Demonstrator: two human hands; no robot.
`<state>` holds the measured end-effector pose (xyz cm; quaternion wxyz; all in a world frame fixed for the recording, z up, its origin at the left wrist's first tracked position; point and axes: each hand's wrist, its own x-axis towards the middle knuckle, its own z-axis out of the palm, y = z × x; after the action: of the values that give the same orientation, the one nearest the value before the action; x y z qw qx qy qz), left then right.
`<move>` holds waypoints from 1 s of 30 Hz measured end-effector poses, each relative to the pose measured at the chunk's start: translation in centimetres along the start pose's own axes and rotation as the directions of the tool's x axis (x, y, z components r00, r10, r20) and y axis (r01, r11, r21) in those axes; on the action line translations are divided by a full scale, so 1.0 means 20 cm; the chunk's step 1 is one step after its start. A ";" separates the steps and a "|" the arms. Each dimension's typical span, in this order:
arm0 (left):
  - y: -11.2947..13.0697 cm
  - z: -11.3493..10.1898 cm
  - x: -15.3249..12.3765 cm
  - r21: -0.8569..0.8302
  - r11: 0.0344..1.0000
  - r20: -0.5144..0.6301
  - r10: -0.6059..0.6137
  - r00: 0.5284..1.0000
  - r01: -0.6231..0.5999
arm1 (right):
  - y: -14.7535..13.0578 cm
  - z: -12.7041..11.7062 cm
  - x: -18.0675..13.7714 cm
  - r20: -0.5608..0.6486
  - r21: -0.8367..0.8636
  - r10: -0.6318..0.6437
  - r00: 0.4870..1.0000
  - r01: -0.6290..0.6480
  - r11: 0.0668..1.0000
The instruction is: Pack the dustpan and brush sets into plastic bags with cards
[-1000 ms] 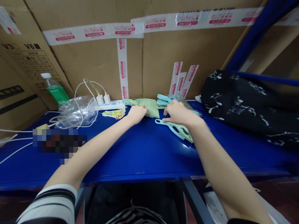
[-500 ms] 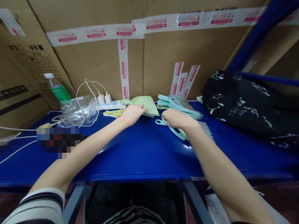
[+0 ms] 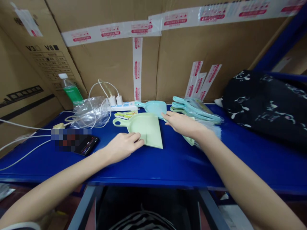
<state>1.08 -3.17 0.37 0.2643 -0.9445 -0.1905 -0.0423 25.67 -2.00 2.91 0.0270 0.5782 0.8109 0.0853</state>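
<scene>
The fingers (image 3: 134,138) of the left hand (image 3: 121,146) lie pressed together and lightly curled, tips on the near, wide edge of the green dustpan (image 3: 146,127). From my feed I cannot tell whether the thumb hooks under the rim or merely rests on it, so I can't call it a grip. The green dustpan lies flat on the blue shelf (image 3: 168,159) near the middle, its looped handle pointing left and away from me.

The right hand (image 3: 183,124) is palm down with its fingers (image 3: 168,115) stretched out straight and close together, holding nothing. Their tips reach the far right corner of the green dustpan, just beside the blue dustpan (image 3: 154,107) that lies behind it. Under the right wrist a green plastic piece (image 3: 189,140) pokes out. Just behind the hand is a stack of dustpans (image 3: 199,108) in clear wrap.

To the left I see a power strip (image 3: 124,106) with white chargers plugged in, a crumpled plastic bag (image 3: 92,111), a bottle (image 3: 70,91) with a green label, and a phone (image 3: 86,144) lying flat near the left forearm. A black bag (image 3: 263,102) with white prints fills the right end of the shelf, and taped cardboard boxes (image 3: 107,70) stand along the back
</scene>
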 end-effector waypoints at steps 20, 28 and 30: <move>0.01 -0.03 -0.05 -0.089 0.980 -0.170 0.161 0.972 -0.178 | -0.33 0.17 0.05 -0.430 0.512 -0.178 0.885 0.401 0.760; -0.20 -0.01 -0.06 -0.103 0.911 0.237 -0.367 0.900 0.399 | -0.36 0.19 0.05 -0.407 0.553 -0.239 0.881 0.446 0.703; -0.20 0.03 -0.07 -0.163 0.889 0.289 -0.373 0.882 0.429 | -0.34 0.17 0.04 -0.363 0.519 -0.282 0.888 0.444 0.730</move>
<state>-1.79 -0.22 1.62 0.1164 -0.9053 -0.4085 0.0021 19.51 -3.10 -1.51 -0.2436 0.3697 0.8908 -0.1022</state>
